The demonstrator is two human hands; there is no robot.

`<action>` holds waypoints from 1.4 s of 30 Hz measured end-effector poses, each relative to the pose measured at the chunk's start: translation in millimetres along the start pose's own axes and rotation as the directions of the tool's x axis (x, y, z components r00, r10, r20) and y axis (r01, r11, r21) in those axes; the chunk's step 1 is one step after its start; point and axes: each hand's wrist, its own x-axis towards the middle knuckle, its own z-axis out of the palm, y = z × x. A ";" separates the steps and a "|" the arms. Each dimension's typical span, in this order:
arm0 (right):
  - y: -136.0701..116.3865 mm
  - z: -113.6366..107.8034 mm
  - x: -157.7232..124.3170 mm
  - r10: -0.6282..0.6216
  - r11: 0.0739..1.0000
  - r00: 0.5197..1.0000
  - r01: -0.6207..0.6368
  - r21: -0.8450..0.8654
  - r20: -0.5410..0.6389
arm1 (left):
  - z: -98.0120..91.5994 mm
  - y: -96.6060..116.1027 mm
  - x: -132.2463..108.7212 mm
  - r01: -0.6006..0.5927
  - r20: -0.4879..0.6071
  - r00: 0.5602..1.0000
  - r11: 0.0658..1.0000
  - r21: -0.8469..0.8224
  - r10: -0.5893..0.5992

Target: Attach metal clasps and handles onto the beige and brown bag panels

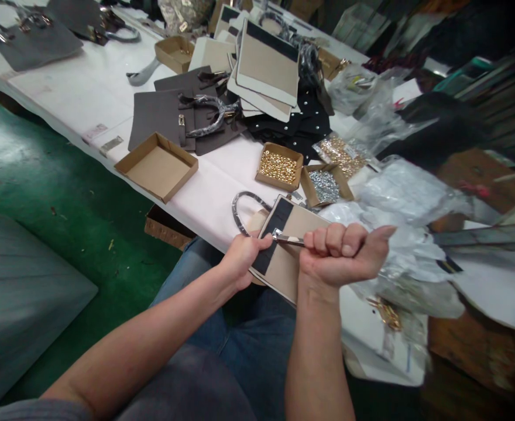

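A beige bag panel [295, 260] with a dark strip rests tilted at the table's front edge, above my lap. My left hand [242, 260] grips its near edge, the thumb pressed on the dark strip beside a small shiny metal fitting [276, 233]. Closed in a fist, my right hand [343, 251] holds a slim metal hand tool [291, 240]. The tool's tip meets the fitting; its handle is hidden in my fingers, so its exact kind is unclear. A plastic-wrapped loop handle [240, 204] curves up from the panel's far left side.
Beyond the panel stand cardboard trays of gold hardware [279, 166] and silver hardware [324, 186]. An open cardboard tray [158, 168] sits at the table's front edge. Grey bag pieces [156, 120] and stacked beige panels [268, 61] lie farther back. Plastic bags [411, 190] crowd the right.
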 end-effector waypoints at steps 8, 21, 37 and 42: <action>0.1 11.1 3.2 0.059 0.997 0.994 -0.055 -0.054 0.088 | 0.6 3.3 -4.6 0.009 0.008 1.000 1.000 0.007 -0.009; 4.0 37.3 14.1 0.170 0.974 0.975 -0.144 -0.175 0.144 | -6.7 0.6 -2.9 0.020 0.011 1.000 0.999 -0.040 -0.020; 23.0 72.0 1.1 0.104 0.967 0.980 -0.061 -0.247 0.168 | -7.9 3.7 -6.7 0.023 -0.047 0.998 0.995 -0.102 -0.028; -11.4 45.7 14.1 0.068 0.982 0.980 -0.034 -0.184 0.185 | -0.3 -2.5 -7.9 -0.046 -0.005 0.999 0.999 -0.024 0.046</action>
